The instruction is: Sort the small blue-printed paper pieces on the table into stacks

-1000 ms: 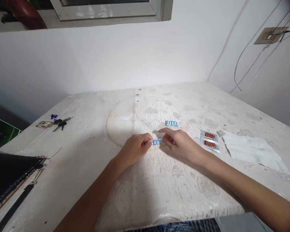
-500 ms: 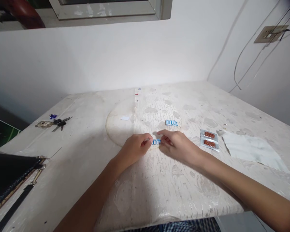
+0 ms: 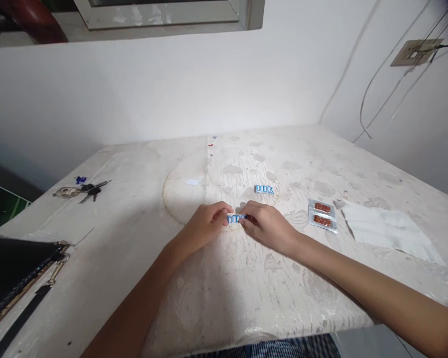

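The right hand (image 3: 269, 223) has just closed its thumb and fingers on the right end of the small blue-and-white strip (image 3: 236, 219), so the strip now seems firmly held at that end while being handled. The strip sits low over the table (image 3: 224, 293) between the two hands, in front of the person; whether it touches the surface, I cannot tell. The left hand (image 3: 208, 222) has its curled fingertips at the strip's left end, though whether they pinch it or only steady it is unclear. Against the frame a second ago, the right index finger no longer points out above the strip but is bent down behind it, and more of the printed boxes show beside the left fingertips. The second blue-and-white piece (image 3: 264, 189) lies beyond the right hand as before, and the silver packets (image 3: 322, 215) and white cloth (image 3: 390, 231) remain to its right.
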The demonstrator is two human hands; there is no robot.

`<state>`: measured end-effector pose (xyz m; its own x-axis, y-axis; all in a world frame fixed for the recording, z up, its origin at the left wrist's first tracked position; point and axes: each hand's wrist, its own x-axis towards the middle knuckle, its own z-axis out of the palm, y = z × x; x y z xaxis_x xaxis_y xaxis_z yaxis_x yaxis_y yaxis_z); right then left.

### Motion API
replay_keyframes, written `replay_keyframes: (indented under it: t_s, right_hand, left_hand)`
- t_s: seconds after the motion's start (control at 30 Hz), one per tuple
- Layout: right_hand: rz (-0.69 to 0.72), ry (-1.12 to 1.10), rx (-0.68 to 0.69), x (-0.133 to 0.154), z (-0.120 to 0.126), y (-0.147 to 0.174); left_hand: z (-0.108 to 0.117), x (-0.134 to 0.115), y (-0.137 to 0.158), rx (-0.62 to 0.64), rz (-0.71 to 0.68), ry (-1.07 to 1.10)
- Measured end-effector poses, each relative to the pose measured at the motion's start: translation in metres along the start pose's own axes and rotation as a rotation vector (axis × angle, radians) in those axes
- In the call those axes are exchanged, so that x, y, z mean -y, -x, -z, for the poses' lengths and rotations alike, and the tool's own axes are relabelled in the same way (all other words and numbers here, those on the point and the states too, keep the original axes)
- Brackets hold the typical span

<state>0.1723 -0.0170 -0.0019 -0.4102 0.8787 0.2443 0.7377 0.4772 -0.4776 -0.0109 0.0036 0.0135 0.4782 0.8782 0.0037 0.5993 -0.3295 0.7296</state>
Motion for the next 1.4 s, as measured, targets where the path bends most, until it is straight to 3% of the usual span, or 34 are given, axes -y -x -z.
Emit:
replay_keyframes:
  t_s: [0.13,0.5,0.87,1.07,1.23,1.4]
  right_hand:
    - [0.005,0.002,-0.002,-0.002,-0.001,0.000]
    - [0.009,-0.011,0.006,-0.003,-0.002,0.001]
    - [0.016,0.012,0.024,-0.001,0.000,0.000]
    - [0.030,0.035,0.011,-0.001,-0.001,0.001]
    - [0.040,0.069,0.002,-0.001,-0.003,0.001]
    - [0.046,0.118,0.001,-0.001,-0.003,0.001]
  left_hand:
    - [0.010,0.001,0.000,0.067,0.030,0.006]
    - [0.009,0.006,-0.002,0.050,-0.088,-0.119]
    - [0.010,0.004,-0.001,0.072,-0.111,-0.182]
    - [-0.014,0.012,0.017,-0.146,-0.051,-0.389]
    - [-0.039,0.015,0.041,-0.172,-0.085,-0.623]
    - [-0.046,0.007,0.038,-0.184,-0.084,-0.730]
